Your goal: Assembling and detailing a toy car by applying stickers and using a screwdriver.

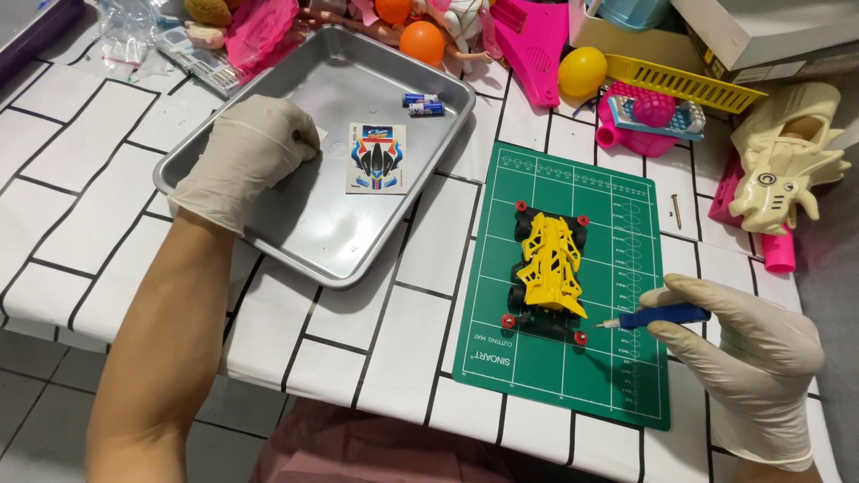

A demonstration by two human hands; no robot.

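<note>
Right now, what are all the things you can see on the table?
Toy car: one, yellow body with black wheels and red rollers, on the cutting mat.
Cutting mat: one, green, right of the tray.
Screwdriver: one, blue handle, tip near the car's rear.
Metal tray: one, silver, upper left.
Sticker sheet: one, white with a blue and black design, in the tray.
Batteries: two, blue and silver, in the tray's far corner.
Balls: two orange, one yellow, among pink toys at the back.
Toy blaster: one, cream, far right.
Screw: one, small, right of the mat.
Left hand: gloved, resting in the tray.
Right hand: gloved, holding the screwdriver.
</note>
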